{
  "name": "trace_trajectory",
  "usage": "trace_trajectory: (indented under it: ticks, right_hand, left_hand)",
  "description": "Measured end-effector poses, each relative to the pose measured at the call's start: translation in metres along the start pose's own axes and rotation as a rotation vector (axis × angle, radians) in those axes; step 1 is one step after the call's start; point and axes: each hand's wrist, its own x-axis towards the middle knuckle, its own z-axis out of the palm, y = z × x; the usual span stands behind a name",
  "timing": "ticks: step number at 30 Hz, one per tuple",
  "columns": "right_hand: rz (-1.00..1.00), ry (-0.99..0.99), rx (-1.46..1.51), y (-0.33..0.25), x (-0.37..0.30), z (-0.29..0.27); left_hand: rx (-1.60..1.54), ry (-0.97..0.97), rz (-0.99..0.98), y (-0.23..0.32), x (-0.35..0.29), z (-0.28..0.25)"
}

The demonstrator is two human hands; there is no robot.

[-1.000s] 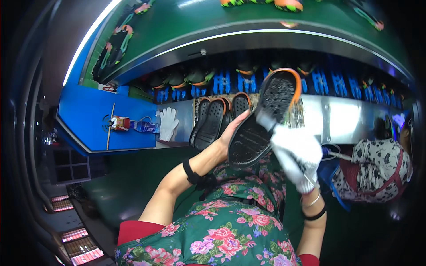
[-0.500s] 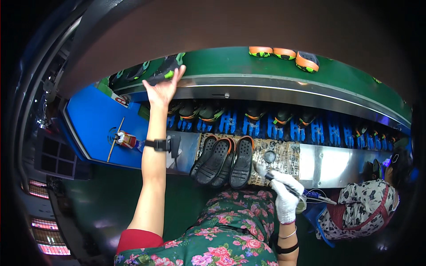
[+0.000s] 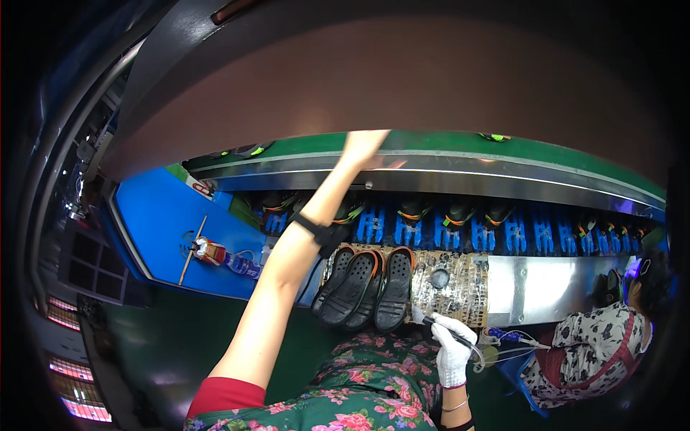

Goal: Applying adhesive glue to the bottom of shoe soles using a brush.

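My left hand [image 3: 364, 149] reaches over the green conveyor belt under the brown overhead panel. Its fingers are partly hidden and blurred, so I cannot tell whether it holds anything. In a white knitted glove, my right hand [image 3: 451, 350] is closed around a thin, dark-handled brush [image 3: 429, 320]; its pale tip points toward the clogs. Several black clogs with orange trim [image 3: 394, 291] stand close together, toes toward me, on a taped, patterned cover [image 3: 460, 291] on the bench, left of the brush. A small round dark disc [image 3: 439, 278] lies on that cover.
Behind the bench runs a row of blue racks [image 3: 407, 231], some bearing dark clogs. The metal edge [image 3: 460, 172] of the green belt [image 3: 431, 143] lies beyond. A blue table [image 3: 162, 215] with a stick stands left. Another person [image 3: 596, 337] sits close by on the right.
My left hand has moved right along the belt, away from the dark clog at its left. The view has tilted, so the overhead panel covers more. The right hand still grips the brush.
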Motion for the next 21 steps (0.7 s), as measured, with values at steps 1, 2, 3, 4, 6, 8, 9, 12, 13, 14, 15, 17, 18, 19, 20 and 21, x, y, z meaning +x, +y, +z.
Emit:
trace_trajectory:
  ticks: [1,2,3,4,6,8,9,12,13,14,15,17,18,19,20,21]
  right_hand:
    - [-0.029,0.021,-0.002,0.003,0.001,-0.005]
    - [-0.059,0.024,-0.002,0.004,0.001,-0.007]
    - [-0.058,0.021,0.002,0.002,0.000,-0.007]
    - [-0.054,0.036,0.031,-0.002,-0.001,-0.007]
    - [-0.053,0.054,0.062,-0.005,-0.003,-0.010]
    - [-0.061,0.086,0.085,-0.007,-0.007,-0.018]
    - [-0.069,0.145,0.073,-0.007,-0.009,-0.029]
    - [-0.070,0.148,0.095,-0.006,-0.011,-0.046]
    - [-0.077,0.140,0.109,-0.008,-0.012,-0.046]
    - [-0.090,0.170,0.107,-0.009,-0.012,-0.055]
    - [-0.094,0.181,0.138,-0.011,-0.013,-0.060]
    - [-0.105,0.219,0.160,-0.017,-0.016,-0.065]
    - [-0.107,0.220,0.172,-0.024,-0.018,-0.064]
    - [-0.111,0.216,0.186,-0.032,-0.020,-0.062]
    - [-0.097,0.208,0.218,-0.041,-0.022,-0.060]
    - [-0.110,0.186,0.237,-0.047,-0.023,-0.058]
  left_hand:
    - [-0.505,0.092,-0.139,0.036,0.018,0.025]
    - [-0.211,0.072,-0.142,0.044,0.029,0.033]
    - [-0.198,0.075,-0.145,0.047,0.040,0.036]
    - [-0.192,0.075,-0.143,0.049,0.048,0.040]
    - [-0.208,0.165,-0.100,0.048,0.049,0.041]
    - [-0.511,0.142,-0.182,0.032,0.043,0.038]
    - [-0.861,0.078,-0.229,0.060,0.026,0.043]
    - [-0.855,0.192,-0.290,0.073,-0.046,0.007]
    - [-0.527,0.382,-0.264,0.053,-0.079,-0.001]
    - [-0.591,0.428,-0.304,0.076,-0.104,0.000]
    - [-0.646,0.419,-0.310,0.076,-0.136,-0.004]
    - [-0.800,0.348,-0.330,0.096,-0.174,-0.001]
    - [-0.890,0.291,-0.343,0.119,-0.182,-0.006]
    - [-1.096,0.195,-0.423,0.128,-0.186,-0.006]
    - [-1.257,0.143,-0.516,0.129,-0.189,-0.002]
    - [-1.343,0.115,-0.666,0.118,-0.195,0.009]
